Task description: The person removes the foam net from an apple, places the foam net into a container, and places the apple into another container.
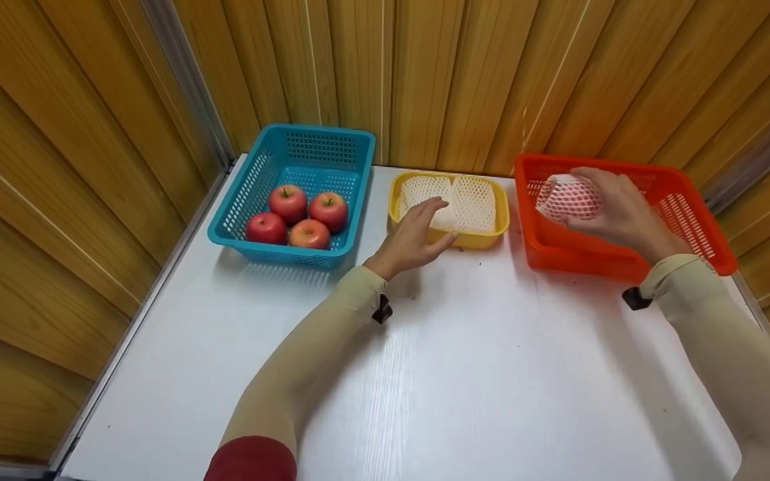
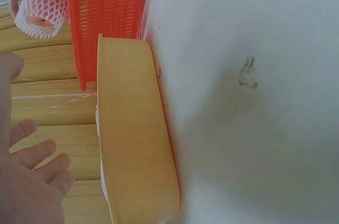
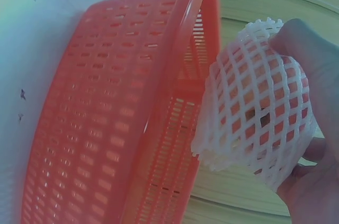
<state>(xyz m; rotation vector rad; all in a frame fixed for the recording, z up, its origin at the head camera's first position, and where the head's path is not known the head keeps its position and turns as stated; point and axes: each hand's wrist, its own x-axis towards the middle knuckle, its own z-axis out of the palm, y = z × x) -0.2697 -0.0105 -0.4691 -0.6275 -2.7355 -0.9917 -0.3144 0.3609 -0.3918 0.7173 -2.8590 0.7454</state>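
Note:
My right hand (image 1: pixel 615 207) grips an apple in a white foam net sleeve (image 1: pixel 569 197) above the red basket (image 1: pixel 579 260). In the right wrist view, the apple's red skin shows through the mesh of the net-wrapped apple (image 3: pixel 254 102), and the thumb and fingers curl round it. My left hand (image 1: pixel 412 240) is held with spread fingers over the near left side of a yellow basket (image 1: pixel 478 240), holding nothing. Two stacks of white foam net sleeves (image 1: pixel 475 204) lie flat in that yellow basket.
A blue basket (image 1: pixel 278 254) at the back left holds several bare apples (image 1: pixel 288 204). All baskets stand along the back of a white table (image 1: pixel 452 361). Wood-patterned panels (image 1: pixel 418 80) rise behind and on both sides.

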